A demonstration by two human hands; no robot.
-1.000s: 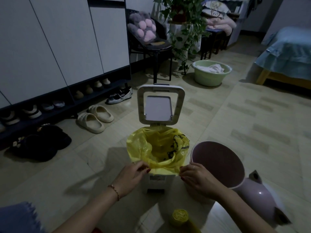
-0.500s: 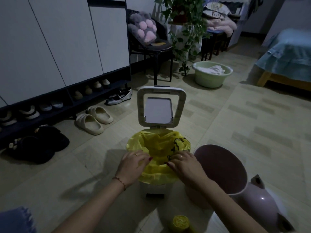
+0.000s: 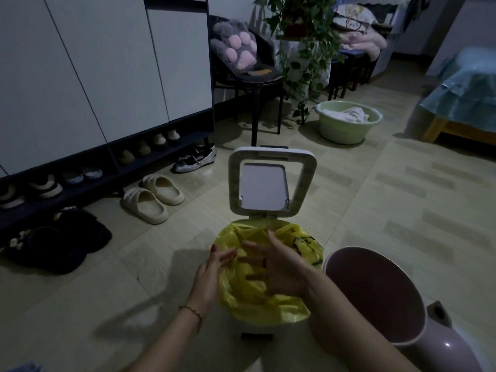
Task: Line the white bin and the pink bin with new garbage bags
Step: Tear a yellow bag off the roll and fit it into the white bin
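The white bin [image 3: 271, 181] stands on the floor with its lid raised upright. A yellow garbage bag [image 3: 300, 238] is draped over its rim and covers the opening. My left hand [image 3: 212, 275] is at the bag's near left edge with fingers straight. My right hand [image 3: 279, 269] is spread flat over the middle of the bag, fingers apart. The pink bin [image 3: 375, 299] stands just right of the white bin, with no bag in it. Its pink lid [image 3: 440, 347] lies on the floor at the lower right.
Shoes and beige slippers [image 3: 153, 197] line the shoe rack at the left. A chair with a paw cushion [image 3: 241, 49], a potted plant [image 3: 300, 30] and a green basin [image 3: 349, 122] stand behind. A bed [image 3: 467, 95] is at the far right.
Both hands let go of the bag's near edge and moved up over the bin's opening. The fingers are now straight and spread. The bag sits lower over the rim.
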